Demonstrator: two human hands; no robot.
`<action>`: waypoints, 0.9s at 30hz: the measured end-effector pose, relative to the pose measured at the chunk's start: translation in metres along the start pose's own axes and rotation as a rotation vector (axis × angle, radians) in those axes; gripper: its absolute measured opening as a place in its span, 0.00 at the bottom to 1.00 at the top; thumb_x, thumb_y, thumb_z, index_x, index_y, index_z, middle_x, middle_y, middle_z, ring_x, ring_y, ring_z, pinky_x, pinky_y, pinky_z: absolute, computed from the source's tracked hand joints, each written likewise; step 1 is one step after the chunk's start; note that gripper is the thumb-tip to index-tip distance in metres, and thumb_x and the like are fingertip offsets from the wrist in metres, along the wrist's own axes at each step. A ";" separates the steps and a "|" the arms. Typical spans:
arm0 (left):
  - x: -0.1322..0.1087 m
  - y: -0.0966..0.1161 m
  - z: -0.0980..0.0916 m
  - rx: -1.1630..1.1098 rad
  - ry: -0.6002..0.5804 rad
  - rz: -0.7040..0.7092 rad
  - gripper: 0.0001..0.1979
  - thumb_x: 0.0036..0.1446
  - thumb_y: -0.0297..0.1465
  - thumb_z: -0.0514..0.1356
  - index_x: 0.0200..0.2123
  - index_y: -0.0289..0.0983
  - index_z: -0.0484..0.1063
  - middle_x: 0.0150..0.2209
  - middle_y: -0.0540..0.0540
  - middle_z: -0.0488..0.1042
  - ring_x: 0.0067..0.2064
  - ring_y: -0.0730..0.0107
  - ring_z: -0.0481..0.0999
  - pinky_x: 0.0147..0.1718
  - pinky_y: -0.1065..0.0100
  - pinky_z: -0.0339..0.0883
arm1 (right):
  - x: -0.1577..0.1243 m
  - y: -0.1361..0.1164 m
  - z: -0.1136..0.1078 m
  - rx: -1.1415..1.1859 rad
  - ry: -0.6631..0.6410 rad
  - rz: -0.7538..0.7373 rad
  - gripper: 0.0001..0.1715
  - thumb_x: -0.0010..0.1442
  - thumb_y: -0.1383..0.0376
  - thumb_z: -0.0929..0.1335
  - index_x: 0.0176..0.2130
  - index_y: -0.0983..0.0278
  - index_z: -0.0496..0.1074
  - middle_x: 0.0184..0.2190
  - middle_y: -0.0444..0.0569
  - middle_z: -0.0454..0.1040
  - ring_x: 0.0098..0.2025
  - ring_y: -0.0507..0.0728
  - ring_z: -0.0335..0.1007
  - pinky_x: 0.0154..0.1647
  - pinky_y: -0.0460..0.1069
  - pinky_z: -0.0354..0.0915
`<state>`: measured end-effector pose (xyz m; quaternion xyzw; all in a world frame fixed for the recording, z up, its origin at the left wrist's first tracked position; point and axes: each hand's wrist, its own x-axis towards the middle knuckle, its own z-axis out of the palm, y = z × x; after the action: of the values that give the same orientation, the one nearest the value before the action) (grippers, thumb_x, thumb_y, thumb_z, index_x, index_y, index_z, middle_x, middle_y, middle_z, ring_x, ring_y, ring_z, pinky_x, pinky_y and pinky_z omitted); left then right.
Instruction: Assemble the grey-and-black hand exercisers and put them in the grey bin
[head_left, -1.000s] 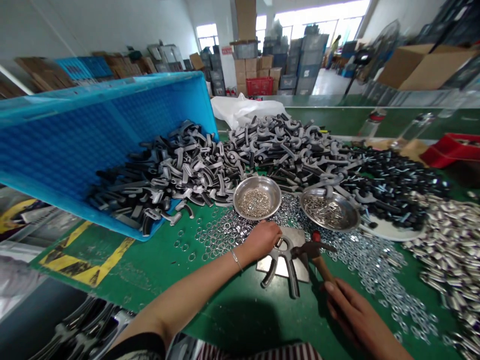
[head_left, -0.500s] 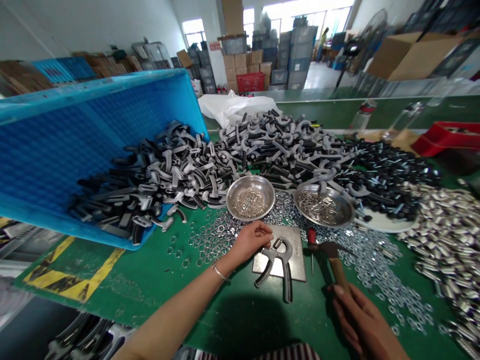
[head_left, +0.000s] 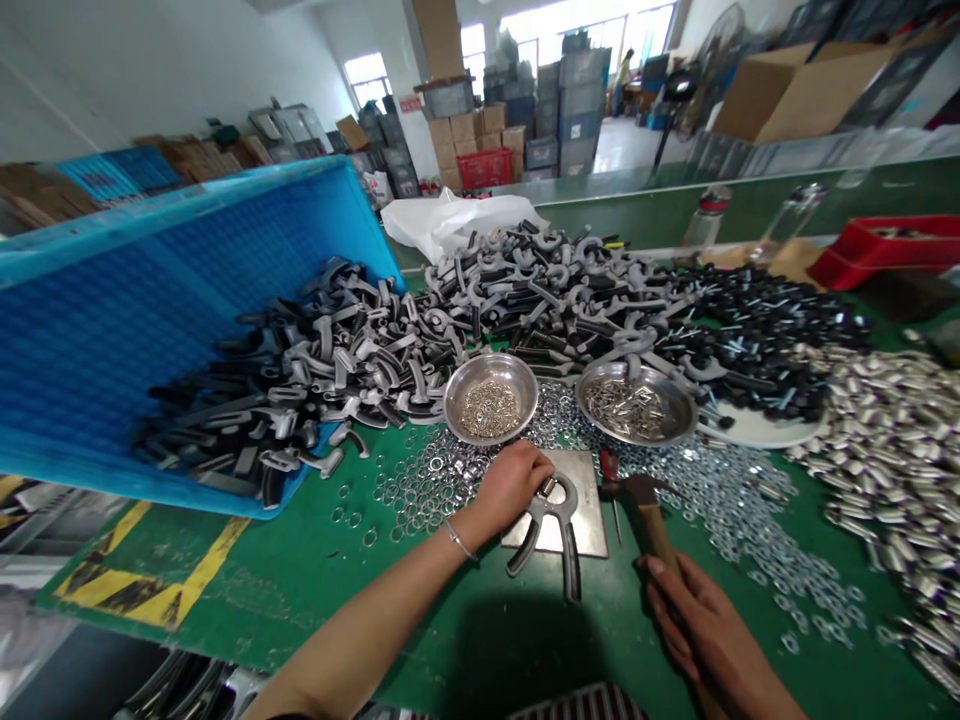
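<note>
A green work surface carries a tipped blue plastic crate at left. The right hand has its grip wrapped around the wooden handle of a claw hammer, head just right of a flat metal plate. On that plate lies a gray-and-black two-handled tool body, handles overhanging the near edge. The left hand, its grip narrow, meets the ring beside a small metal cylinder; whether it pinches the cylinder, I cannot tell. The step appears to be positioning that cylinder; the next move likely calls for steady alignment, fingertips clear of any hammer blow.
</note>
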<state>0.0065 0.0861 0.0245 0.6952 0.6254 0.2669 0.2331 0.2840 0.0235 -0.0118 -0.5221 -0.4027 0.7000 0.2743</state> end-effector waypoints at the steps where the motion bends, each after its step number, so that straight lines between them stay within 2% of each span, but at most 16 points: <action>1: 0.000 0.001 0.000 0.018 0.007 0.001 0.09 0.63 0.30 0.59 0.31 0.36 0.75 0.33 0.47 0.72 0.38 0.67 0.72 0.40 0.68 0.63 | 0.000 0.001 -0.001 -0.005 -0.004 -0.003 0.22 0.62 0.45 0.67 0.34 0.59 0.62 0.14 0.31 0.57 0.10 0.44 0.43 0.08 0.40 0.47; 7: 0.001 0.004 0.002 0.098 0.036 0.010 0.08 0.63 0.30 0.60 0.31 0.36 0.75 0.34 0.47 0.73 0.39 0.67 0.72 0.41 0.67 0.61 | -0.001 -0.001 0.001 -0.032 -0.015 -0.022 0.22 0.64 0.45 0.65 0.33 0.59 0.61 0.13 0.31 0.56 0.10 0.44 0.44 0.08 0.40 0.47; 17: -0.003 0.003 0.011 0.215 0.058 0.056 0.09 0.65 0.32 0.58 0.33 0.35 0.74 0.35 0.47 0.73 0.41 0.65 0.72 0.44 0.62 0.59 | -0.002 -0.007 0.004 -0.037 0.007 -0.011 0.24 0.62 0.43 0.67 0.32 0.60 0.62 0.14 0.32 0.59 0.10 0.44 0.45 0.08 0.39 0.47; 19: -0.003 0.002 0.013 0.304 0.061 0.122 0.10 0.66 0.32 0.57 0.34 0.34 0.74 0.36 0.45 0.73 0.41 0.63 0.71 0.45 0.61 0.60 | -0.002 -0.006 0.004 -0.048 0.022 0.003 0.24 0.61 0.42 0.66 0.33 0.59 0.62 0.14 0.32 0.59 0.10 0.44 0.46 0.08 0.40 0.48; 21: -0.002 -0.001 0.014 0.436 0.043 0.262 0.10 0.67 0.31 0.55 0.36 0.33 0.73 0.37 0.43 0.72 0.42 0.61 0.70 0.47 0.58 0.60 | -0.002 -0.005 0.005 -0.058 0.024 0.001 0.25 0.61 0.42 0.66 0.33 0.59 0.62 0.13 0.32 0.59 0.10 0.45 0.46 0.08 0.40 0.48; 24: 0.003 -0.005 0.013 0.578 -0.051 0.480 0.10 0.68 0.27 0.51 0.38 0.32 0.73 0.39 0.41 0.72 0.44 0.59 0.69 0.49 0.57 0.60 | -0.004 -0.007 0.007 -0.081 0.008 -0.012 0.25 0.61 0.42 0.65 0.31 0.59 0.61 0.13 0.32 0.57 0.10 0.45 0.46 0.09 0.41 0.48; 25: 0.003 -0.005 0.012 0.579 -0.072 0.497 0.10 0.68 0.27 0.51 0.39 0.32 0.72 0.39 0.41 0.72 0.44 0.59 0.69 0.49 0.56 0.60 | -0.005 -0.009 0.007 -0.104 0.006 -0.009 0.25 0.61 0.41 0.65 0.31 0.59 0.61 0.13 0.32 0.57 0.10 0.46 0.45 0.09 0.42 0.48; 27: 0.002 -0.005 0.009 0.503 -0.068 0.436 0.09 0.67 0.31 0.55 0.42 0.32 0.71 0.42 0.40 0.72 0.47 0.57 0.70 0.51 0.56 0.61 | -0.006 -0.019 0.005 -0.208 0.026 -0.005 0.26 0.61 0.39 0.63 0.32 0.58 0.62 0.16 0.35 0.61 0.11 0.47 0.48 0.09 0.43 0.49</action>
<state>0.0089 0.0883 0.0150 0.8569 0.5001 0.1244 0.0126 0.2802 0.0275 0.0079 -0.5558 -0.4710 0.6468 0.2258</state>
